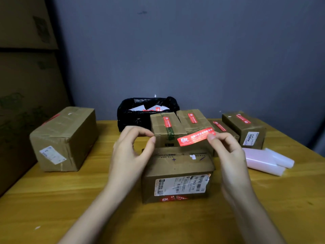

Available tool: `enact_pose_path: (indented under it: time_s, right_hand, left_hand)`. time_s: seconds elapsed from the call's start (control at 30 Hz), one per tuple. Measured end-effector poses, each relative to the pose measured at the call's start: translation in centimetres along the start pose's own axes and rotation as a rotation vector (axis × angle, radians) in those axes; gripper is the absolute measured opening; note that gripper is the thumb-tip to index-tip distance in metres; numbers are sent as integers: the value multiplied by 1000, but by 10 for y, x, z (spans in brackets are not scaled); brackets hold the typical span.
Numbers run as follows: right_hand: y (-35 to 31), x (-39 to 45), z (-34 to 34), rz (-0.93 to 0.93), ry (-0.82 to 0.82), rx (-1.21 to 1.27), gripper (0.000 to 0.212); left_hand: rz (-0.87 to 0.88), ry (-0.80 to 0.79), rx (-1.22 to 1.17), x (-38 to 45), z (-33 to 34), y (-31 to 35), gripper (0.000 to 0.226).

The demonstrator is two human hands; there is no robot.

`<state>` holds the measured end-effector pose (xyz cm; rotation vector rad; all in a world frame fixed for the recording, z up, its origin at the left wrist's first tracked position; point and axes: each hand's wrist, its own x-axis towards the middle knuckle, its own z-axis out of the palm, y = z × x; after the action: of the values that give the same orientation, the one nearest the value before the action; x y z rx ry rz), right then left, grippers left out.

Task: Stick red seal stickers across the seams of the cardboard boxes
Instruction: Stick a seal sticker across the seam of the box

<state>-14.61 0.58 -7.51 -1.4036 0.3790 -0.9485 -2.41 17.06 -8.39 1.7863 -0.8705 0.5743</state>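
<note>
A small cardboard box (177, 167) with a shipping label on its front stands on the wooden table (52, 199) straight ahead of me. A red seal sticker (174, 198) lies along its lower front edge. My right hand (228, 155) pinches the right end of a loose red seal sticker (195, 137), held in the air above the box's far edge. My left hand (133, 148) hovers over the box's left side, thumb and forefinger tips pressed together, with nothing visible between them.
Several smaller boxes (167, 128) behind carry red stickers across their seams. A large taped box (65, 138) sits at the left. A black bag (147, 111) with white backing papers stands by the wall. Pale plastic rolls (269, 161) lie at the right.
</note>
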Motion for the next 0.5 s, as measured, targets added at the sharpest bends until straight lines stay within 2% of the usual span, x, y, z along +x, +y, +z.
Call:
enact_pose_path:
  time_s: [0.07, 0.23, 0.4, 0.5]
  right_hand:
    - [-4, 3, 5, -54, 6, -18, 9]
    - [-11, 7, 22, -162, 9, -1, 12]
    - [-12, 9, 30, -184, 3, 39, 16]
    - [-11, 11, 29, -185, -3, 31, 14]
  left_hand:
    - [-39, -40, -60, 6, 5, 12, 22]
    - [-253, -211, -181, 23, 20, 28, 50]
    - [-253, -161, -350, 30, 20, 37, 17]
    - [-233, -137, -333, 31, 19, 40, 14]
